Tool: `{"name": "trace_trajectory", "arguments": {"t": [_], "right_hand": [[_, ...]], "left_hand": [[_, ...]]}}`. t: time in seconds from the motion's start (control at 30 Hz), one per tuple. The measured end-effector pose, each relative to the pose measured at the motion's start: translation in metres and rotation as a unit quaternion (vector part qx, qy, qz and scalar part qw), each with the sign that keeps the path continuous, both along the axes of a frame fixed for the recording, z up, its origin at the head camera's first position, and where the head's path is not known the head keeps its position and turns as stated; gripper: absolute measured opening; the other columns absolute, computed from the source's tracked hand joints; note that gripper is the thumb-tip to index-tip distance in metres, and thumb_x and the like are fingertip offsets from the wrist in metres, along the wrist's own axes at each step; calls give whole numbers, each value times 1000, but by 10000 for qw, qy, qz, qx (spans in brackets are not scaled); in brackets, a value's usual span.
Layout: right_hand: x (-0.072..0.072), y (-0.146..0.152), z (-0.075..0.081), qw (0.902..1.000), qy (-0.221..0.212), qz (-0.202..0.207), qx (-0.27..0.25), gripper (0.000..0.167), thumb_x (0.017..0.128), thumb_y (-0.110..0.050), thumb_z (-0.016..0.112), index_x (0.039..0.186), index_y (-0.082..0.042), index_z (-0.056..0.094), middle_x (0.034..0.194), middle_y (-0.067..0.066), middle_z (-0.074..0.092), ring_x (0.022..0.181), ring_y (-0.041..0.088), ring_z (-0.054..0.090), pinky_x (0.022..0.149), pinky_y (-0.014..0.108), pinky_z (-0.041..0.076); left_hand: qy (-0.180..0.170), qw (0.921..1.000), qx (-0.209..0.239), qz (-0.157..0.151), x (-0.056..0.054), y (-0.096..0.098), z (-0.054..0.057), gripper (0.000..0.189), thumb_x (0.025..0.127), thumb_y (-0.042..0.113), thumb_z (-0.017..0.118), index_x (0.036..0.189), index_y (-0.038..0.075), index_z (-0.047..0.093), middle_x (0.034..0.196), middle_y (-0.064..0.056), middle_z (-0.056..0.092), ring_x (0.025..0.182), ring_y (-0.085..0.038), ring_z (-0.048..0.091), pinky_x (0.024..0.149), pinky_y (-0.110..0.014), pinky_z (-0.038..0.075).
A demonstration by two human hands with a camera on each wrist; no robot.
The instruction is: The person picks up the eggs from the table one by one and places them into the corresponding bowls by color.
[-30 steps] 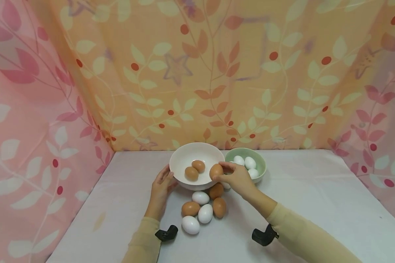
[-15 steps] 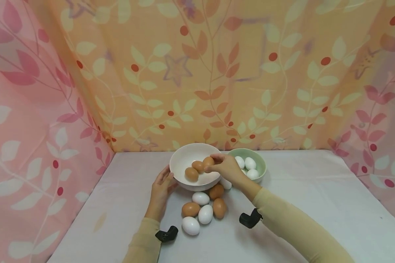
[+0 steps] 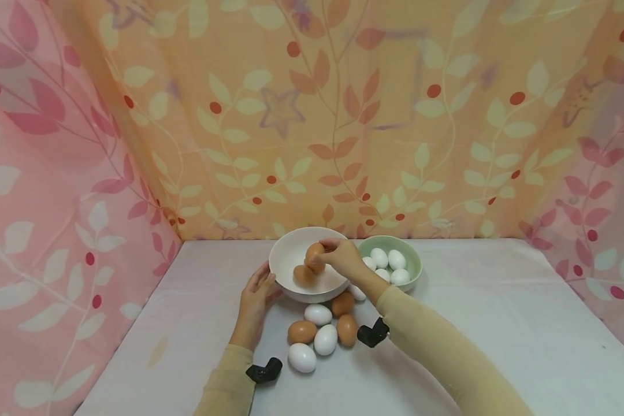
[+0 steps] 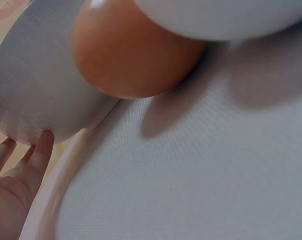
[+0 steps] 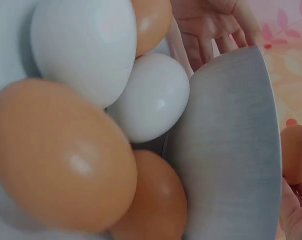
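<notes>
My right hand (image 3: 340, 257) reaches over the white bowl (image 3: 286, 248) and pinches a brown egg (image 3: 314, 252) between thumb and fingers. Under and beside it lie brown eggs (image 3: 304, 275) in the bowl, one mostly hidden. The right wrist view shows the pinched egg (image 5: 295, 154) beyond the bowl's rim. At the bowl's left side my left hand (image 3: 252, 300) rests its fingers on the outer wall. In the left wrist view its fingertips (image 4: 44, 140) touch the bowl (image 4: 38, 75), extended rather than curled.
In front of the bowl lie loose white eggs (image 3: 325, 340) and brown eggs (image 3: 347, 330) on the white-covered table (image 3: 187, 341). A green bowl (image 3: 417, 268) with several white eggs stands right of the white bowl. A patterned curtain (image 3: 312, 115) hangs behind.
My right hand has moved left with the brown egg, from the white bowl's right rim to over the eggs inside. My left hand has stayed at the bowl's side.
</notes>
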State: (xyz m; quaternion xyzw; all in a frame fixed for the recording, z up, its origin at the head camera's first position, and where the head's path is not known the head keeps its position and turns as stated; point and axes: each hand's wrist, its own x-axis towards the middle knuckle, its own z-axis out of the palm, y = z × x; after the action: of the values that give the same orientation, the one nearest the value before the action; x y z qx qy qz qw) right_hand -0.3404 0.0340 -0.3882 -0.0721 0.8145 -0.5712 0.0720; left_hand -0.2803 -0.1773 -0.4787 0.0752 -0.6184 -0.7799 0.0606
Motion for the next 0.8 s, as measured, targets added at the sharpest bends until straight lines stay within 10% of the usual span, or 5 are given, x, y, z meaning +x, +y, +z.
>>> {"name": "trace_trajectory", "arguments": {"t": [0.8], "right_hand": [[-26,-45,-10,9996,19,206,183,55,78,-18,83,128,0,65,124,14,70,112,22,64,100,32,53]], "left_hand": [[59,10000,76,-14,1,1,-1,57,99,31,62,150,15,43,156,-9,41,108,-3,63,89,-23,57]]}}
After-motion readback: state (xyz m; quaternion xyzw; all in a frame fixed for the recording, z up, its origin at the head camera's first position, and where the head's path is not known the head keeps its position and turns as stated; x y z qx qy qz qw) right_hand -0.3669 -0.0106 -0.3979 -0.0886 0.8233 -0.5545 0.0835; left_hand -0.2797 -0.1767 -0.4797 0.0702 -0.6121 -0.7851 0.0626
